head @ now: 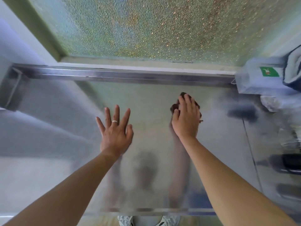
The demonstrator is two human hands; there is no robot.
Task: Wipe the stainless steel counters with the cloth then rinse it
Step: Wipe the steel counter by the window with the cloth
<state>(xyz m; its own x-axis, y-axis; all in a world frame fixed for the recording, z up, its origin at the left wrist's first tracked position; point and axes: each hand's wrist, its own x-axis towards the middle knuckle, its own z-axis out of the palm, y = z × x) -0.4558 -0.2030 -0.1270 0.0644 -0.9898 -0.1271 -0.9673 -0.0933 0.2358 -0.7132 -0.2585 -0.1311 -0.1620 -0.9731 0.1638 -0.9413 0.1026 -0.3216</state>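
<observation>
Counter point(53, 131), stainless steel, spans the whole view, bare through its middle and left. The left hand point(114, 132) rests spread flat mid-counter, while the right hand point(186, 118) presses the dark cloth point(175, 106) flat (fingers together) toward the back right. Best, I judge, to keep even pressure and overlap strokes out to the edges.

Two bare forearms seen, no sleeves reaching wrists. Left hand point(116, 132): plain pale band ring point(114, 121) worn on one of middle fingers. Right hand point(186, 118): no ring or watch made out. Nails kept short, unpainted. Toes of two light-coloured shoes point(125, 220) with darker markings glimpsed at bottom edge.
</observation>
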